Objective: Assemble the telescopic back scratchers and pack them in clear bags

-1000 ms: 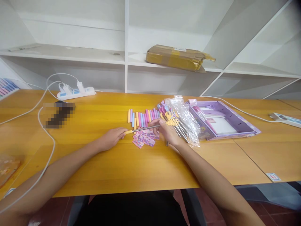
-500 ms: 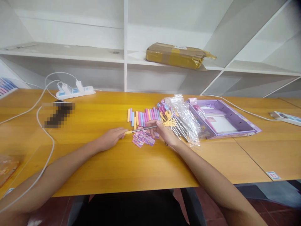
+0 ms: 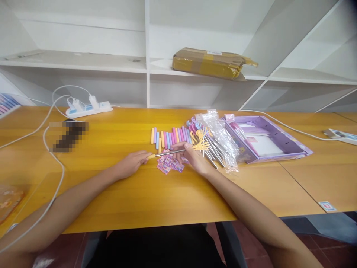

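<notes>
Between my two hands lies a back scratcher (image 3: 170, 152) with a metal rod, a yellow handle and a yellow claw head. My left hand (image 3: 134, 162) is closed on its handle end. My right hand (image 3: 193, 156) pinches the rod close to the claw. Below the rod, several small printed pink-purple cards (image 3: 168, 163) are scattered on the table. Just behind it, several pastel handles (image 3: 167, 139) in yellow, blue, pink and purple stand in a row. To the right of my right hand, more metal rods (image 3: 216, 149) with coloured claw heads lie in a pile.
Clear plastic bags (image 3: 223, 139) cover part of the rods. A purple open box (image 3: 290, 139) stands to the right. At the back left is a white power strip (image 3: 89, 109) with cables. A taped cardboard package (image 3: 209, 63) rests on the shelf.
Both hands keep almost the same position and hold on the back scratcher. The view has shifted very slightly.
</notes>
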`<state>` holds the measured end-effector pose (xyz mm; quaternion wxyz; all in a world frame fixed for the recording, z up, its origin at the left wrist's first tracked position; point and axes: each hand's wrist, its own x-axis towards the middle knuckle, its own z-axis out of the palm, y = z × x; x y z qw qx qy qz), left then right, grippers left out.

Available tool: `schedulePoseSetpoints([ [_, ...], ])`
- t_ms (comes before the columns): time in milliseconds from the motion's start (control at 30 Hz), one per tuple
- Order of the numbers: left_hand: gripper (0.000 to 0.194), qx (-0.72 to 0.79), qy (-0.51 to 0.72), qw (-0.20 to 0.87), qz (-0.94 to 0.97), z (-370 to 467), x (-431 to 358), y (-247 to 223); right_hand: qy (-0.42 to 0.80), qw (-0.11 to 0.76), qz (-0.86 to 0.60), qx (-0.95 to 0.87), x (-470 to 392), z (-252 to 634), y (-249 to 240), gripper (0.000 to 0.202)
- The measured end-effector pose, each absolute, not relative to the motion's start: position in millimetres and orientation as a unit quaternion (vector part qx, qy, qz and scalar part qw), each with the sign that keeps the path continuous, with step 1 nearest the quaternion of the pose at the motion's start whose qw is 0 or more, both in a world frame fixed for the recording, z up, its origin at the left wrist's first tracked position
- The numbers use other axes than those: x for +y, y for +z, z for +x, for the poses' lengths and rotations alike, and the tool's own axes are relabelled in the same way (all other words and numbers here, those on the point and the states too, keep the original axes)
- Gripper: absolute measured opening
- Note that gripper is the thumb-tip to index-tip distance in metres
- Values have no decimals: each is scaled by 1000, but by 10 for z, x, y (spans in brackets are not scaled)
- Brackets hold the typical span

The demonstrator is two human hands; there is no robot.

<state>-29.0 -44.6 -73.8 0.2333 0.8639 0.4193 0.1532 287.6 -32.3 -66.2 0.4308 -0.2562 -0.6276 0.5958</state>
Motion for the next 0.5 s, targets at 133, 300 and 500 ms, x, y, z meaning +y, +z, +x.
schedulePoseSetpoints([
  [133,45,425,150,241,860,-297,-457,-723,599,426,-249,-630,-339,2868,-672,52],
  [300,40,419,159,243,860,-287,-433,-688,605,411,-264,-628,-267,2895,-660,55],
  [500,35,433,186,254,845,-256,-442,-613,563,516,-316,-563,-145,3042,-529,46],
])
